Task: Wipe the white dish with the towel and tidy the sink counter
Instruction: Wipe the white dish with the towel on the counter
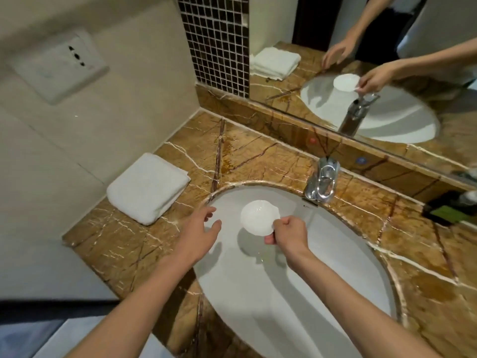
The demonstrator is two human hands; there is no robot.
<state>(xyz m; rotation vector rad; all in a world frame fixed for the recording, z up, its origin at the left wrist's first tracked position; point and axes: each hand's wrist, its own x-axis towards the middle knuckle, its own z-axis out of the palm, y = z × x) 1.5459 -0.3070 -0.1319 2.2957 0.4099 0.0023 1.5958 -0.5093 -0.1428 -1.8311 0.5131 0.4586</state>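
A small white dish (258,215) with a scalloped rim hangs over the white sink basin (322,280). My right hand (289,232) pinches its near edge between thumb and fingers. My left hand (201,228) hovers empty at the basin's left rim, fingers spread, a short way left of the dish. A folded white towel (148,188) lies on the brown marble counter (258,161) against the left wall, apart from both hands.
A chrome faucet (322,180) stands behind the basin. A mirror (361,60) runs along the back and repeats the scene. A dark tray with a green item (449,213) sits at the right. A wall socket (62,64) is on the left wall.
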